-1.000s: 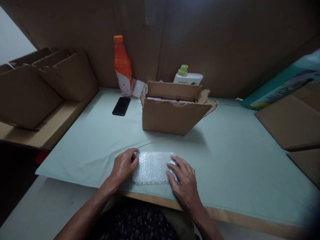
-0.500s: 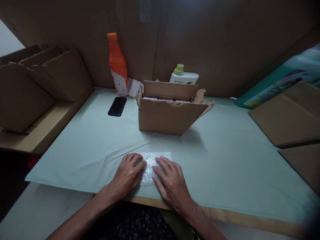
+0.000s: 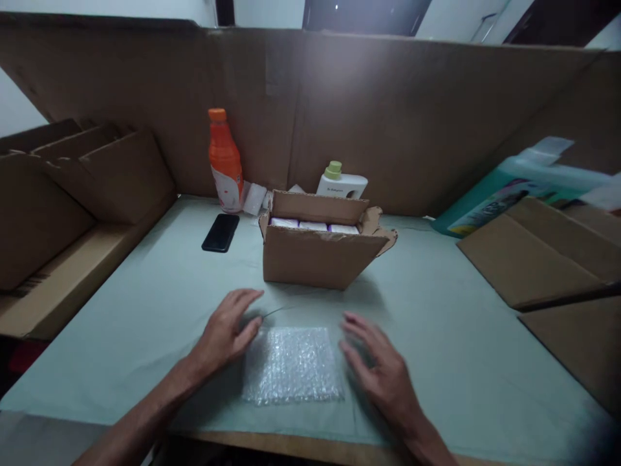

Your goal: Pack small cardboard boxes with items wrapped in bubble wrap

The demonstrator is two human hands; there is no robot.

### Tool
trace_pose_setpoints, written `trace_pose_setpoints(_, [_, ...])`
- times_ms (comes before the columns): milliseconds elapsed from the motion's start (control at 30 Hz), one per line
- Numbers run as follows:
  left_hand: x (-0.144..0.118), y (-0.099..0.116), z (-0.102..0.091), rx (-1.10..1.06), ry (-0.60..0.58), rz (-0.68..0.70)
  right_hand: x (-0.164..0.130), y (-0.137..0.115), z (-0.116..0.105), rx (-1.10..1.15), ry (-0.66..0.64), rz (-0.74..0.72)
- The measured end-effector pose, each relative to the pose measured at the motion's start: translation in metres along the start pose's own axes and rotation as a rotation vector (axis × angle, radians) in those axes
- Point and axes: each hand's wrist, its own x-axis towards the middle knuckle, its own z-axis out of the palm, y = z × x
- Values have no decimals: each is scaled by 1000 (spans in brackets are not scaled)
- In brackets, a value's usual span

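Observation:
A flat rectangle of clear bubble wrap (image 3: 294,366) lies on the pale green cloth near the table's front edge. My left hand (image 3: 228,327) is raised at its upper left corner, holding nothing, thumb and fingers apart. On the other side, my right hand (image 3: 376,356) hovers just right of the sheet, fingers spread and slightly blurred, also bare. Beyond both hands stands an open cardboard box (image 3: 305,259) with its flaps up. Several white packs with purple edges (image 3: 313,226) show inside it.
An orange bottle (image 3: 226,162), a black phone (image 3: 220,233) and a white bottle with a green cap (image 3: 342,184) stand or lie toward the back. Cardboard pieces (image 3: 533,252) and a teal jug (image 3: 504,188) are at right. More cardboard boxes (image 3: 116,175) line the left.
Both hands have lifted off the bubble wrap and moved apart, left hand leftward and right hand rightward. The view has tilted up, showing more beyond the cardboard wall.

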Motion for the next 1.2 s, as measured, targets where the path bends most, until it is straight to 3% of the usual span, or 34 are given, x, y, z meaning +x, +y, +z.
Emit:
trace_pose_setpoints(100, [52, -8, -3, -159, 121, -132, 48, 34, -13, 53, 157, 251])
trace_pose_setpoints(200, [99, -12, 14, -341, 135, -174, 93, 59, -4, 190, 110, 409])
trace_pose_setpoints(267, [108, -11, 27, -396, 133, -157, 103, 62, 6, 254, 60, 447])
trace_pose_setpoints(333, [91, -8, 34, -394, 148, -138, 93, 55, 14, 256, 55, 457])
trace_pose_setpoints(400, [56, -6, 35, -360, 160, -152, 70, 42, 19, 223, 68, 453])
trace_pose_setpoints(533, [-5, -5, 22, -227, 195, -277, 37, 19, 21, 184, 18, 420])
trace_pose_setpoints(700, [-11, -6, 7, -126, 198, -288, 35, 19, 18, 179, -30, 391])
trace_pose_setpoints(767, [-18, -1, 7, -14, 266, -209, 25, 15, 16, 54, 48, 288])
trace_pose_setpoints(833, [-34, 6, 10, 97, 269, -89, 8, 2, 17, -78, 89, 86])
trace_pose_setpoints(933, [-59, 9, 16, 229, 177, -4, -15, -28, 25, -143, -148, -202])
trace_pose_setpoints(1000, [-70, 3, 19, 329, 140, -27, -26, -43, 29, -147, -291, -269])
trace_pose_setpoints(1033, [-73, -1, 19, 369, 130, -41, -30, -47, 29, -139, -302, -271])
trace_pose_setpoints(1200, [-74, -9, 14, 363, 111, -84, -41, -27, 10, -91, -74, -182])
